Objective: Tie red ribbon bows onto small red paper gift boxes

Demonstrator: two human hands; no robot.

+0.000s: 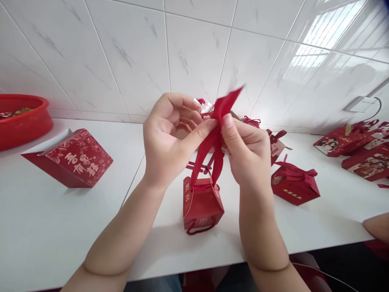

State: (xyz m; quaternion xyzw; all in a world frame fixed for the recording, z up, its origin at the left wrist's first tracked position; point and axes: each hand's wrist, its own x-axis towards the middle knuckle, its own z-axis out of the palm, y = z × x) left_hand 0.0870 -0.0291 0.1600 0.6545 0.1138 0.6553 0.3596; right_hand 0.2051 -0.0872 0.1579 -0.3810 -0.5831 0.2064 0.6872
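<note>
Both hands pinch a red ribbon above a small red gift box. My left hand grips the ribbon between thumb and fingers, its other fingers curled behind. From the other side, my right hand presses the ribbon with its thumb. One ribbon end points up to the right, and two lengths run down into the top of the box. The box stands on the white table, its flaps folded up and a red cord handle hanging at its front.
At left, an opened red box lies near a red basin. To the right stand a red box with a bow and several red boxes. Another person's arm rests at the right edge. A tiled wall rises behind.
</note>
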